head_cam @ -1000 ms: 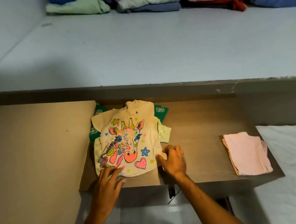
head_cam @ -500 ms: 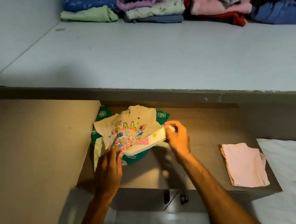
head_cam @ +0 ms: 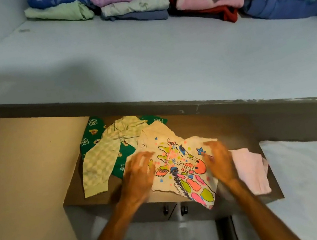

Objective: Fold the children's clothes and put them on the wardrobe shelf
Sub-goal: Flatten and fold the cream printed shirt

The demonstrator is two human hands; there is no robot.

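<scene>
A cream giraffe shirt (head_cam: 180, 163) lies spread and turned on the wooden top (head_cam: 227, 134), its lower part hanging over the front edge. My left hand (head_cam: 138, 176) rests flat on the shirt's left edge, fingers apart. Over the shirt's right edge is my right hand (head_cam: 219, 162), also spread; both hands are blurred by motion. Pale checked trousers (head_cam: 98, 165) lie uncovered on a green printed garment (head_cam: 90, 136) to the left. A folded pink garment (head_cam: 251, 169) lies at the right, partly behind my right hand. The white wardrobe shelf (head_cam: 144, 60) stretches above.
Stacks of folded clothes (head_cam: 136, 2) line the back of the shelf. A beige panel (head_cam: 18, 181) stands to the left of the wooden top. A white sheet (head_cam: 316, 178) lies to the right. Cabinet handles (head_cam: 175, 208) show below the front edge.
The giraffe shirt has been lifted off the pile and laid out further right, uncovering the checked trousers. Both hands went with it and now lie on its edges.
</scene>
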